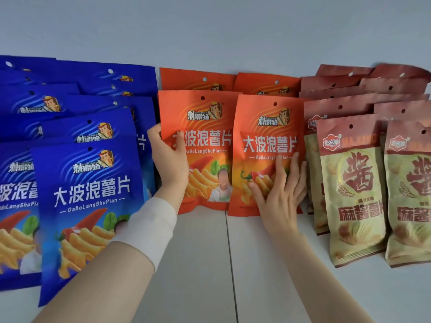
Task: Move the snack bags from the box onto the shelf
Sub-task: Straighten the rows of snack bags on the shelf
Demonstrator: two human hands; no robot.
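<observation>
Two front orange snack bags stand upright side by side on the white shelf [203, 264]. My left hand [169, 159] grips the left edge of the left orange bag [205, 127], thumb on its front. My right hand [281, 194] lies with straight, spread fingers pressed flat on the lower front of the right orange bag [268, 127]. Two more orange bags [198, 80] stand behind them. The box is out of view.
Several blue snack bags [88, 197] stand in rows at the left. Several brown and tan snack bags [352, 187] stand in rows at the right. A seam [231, 264] runs down the shelf surface in front of the orange bags. A pale wall rises behind.
</observation>
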